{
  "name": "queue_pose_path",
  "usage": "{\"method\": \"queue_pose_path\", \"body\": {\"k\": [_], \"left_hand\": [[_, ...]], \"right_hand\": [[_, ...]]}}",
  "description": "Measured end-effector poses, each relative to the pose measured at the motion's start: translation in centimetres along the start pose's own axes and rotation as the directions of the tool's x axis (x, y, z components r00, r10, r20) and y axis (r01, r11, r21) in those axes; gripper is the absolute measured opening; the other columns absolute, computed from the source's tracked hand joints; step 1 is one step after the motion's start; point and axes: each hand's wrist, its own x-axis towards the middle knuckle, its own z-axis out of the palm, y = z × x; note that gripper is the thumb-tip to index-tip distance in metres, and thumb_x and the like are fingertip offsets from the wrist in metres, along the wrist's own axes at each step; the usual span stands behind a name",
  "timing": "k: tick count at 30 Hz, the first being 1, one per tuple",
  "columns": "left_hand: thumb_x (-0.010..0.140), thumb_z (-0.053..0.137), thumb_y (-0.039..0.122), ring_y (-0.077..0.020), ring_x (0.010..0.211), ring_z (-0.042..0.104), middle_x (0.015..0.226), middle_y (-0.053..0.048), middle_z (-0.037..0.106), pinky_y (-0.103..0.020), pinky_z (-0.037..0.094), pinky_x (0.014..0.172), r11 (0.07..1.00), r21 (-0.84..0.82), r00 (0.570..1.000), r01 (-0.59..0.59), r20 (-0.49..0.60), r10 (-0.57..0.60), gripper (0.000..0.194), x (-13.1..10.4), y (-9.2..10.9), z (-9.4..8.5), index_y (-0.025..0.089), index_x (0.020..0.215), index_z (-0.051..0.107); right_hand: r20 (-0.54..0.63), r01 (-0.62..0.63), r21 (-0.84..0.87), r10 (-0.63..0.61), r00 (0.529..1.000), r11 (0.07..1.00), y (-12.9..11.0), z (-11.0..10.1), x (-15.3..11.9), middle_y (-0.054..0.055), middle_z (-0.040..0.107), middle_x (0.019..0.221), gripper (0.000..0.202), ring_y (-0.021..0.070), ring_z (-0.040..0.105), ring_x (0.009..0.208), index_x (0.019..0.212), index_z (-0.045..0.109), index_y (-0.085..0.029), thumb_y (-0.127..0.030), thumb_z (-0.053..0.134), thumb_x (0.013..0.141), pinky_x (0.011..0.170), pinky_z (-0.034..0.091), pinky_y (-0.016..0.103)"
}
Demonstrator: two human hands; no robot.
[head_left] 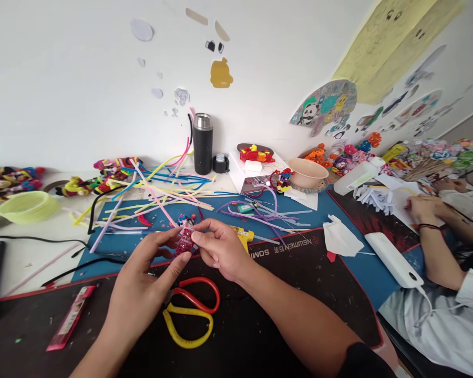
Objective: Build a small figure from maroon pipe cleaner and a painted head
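Observation:
Both hands hold a small doll (pixel 185 240) with a dark red, sparkly body and a blue-and-red head, above the black mat. My left hand (pixel 152 268) curls around its left side, with the thumb near its lower end. From the other side, my right hand (pixel 218 247) pinches the doll between thumb and fingers, which partly cover it. Just below the hands lie scissors (pixel 193 315) with one red and one yellow handle; their blades are mostly hidden. Behind my right hand a yellow glue gun (pixel 243 236) shows in part.
Loose pipe cleaners (pixel 161 191) spread across the blue mat (pixel 142 210). A black thermos (pixel 203 144) stands at the wall beside a white box (pixel 240 176) and a beige bowl (pixel 308 174). A pink packet (pixel 71 317) lies left. At right sits another person (pixel 433 247) near a white power bank (pixel 394 261).

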Motion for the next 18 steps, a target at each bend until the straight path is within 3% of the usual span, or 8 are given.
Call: {"method": "queue_pose_path", "body": {"k": [6,11,18], "left_hand": [[0.089,0.084,0.071,-0.0353,0.115,0.08,0.132,-0.008,0.084,-0.055,0.063,0.111,0.999,0.018,0.998,-0.027,0.064,0.025,0.061,-0.2,-0.7,0.3,0.033,0.137,0.082],[0.092,0.081,0.073,-0.0337,0.112,0.082,0.131,-0.008,0.085,-0.051,0.067,0.104,0.996,0.071,0.998,-0.047,0.054,0.044,0.062,-0.4,-1.6,0.5,0.031,0.138,0.081],[0.105,0.076,0.058,-0.0303,0.11,0.084,0.125,-0.007,0.087,-0.041,0.069,0.1,0.925,0.223,0.952,-0.306,0.061,0.3,0.047,-0.6,-1.9,0.4,0.029,0.141,0.079]], "right_hand": [[0.028,-0.004,0.078,0.002,1.0,0.997,0.0,0.1,0.0,-0.016,0.046,0.044,0.052,0.0057,0.027,0.034,0.095,0.066,-0.023,-0.059,0.099,0.077,0.038,0.019,0.022],[0.029,-0.022,0.084,0.019,0.999,0.996,0.1,0.0,0.0,-0.016,0.045,0.043,0.053,0.006,0.027,0.033,0.095,0.066,-0.023,-0.058,0.1,0.075,0.038,0.018,0.023],[0.037,-0.027,0.076,0.024,0.999,0.997,0.2,0.0,-0.1,-0.016,0.045,0.044,0.053,0.0057,0.027,0.033,0.095,0.066,-0.023,-0.058,0.1,0.075,0.037,0.017,0.022]]}}
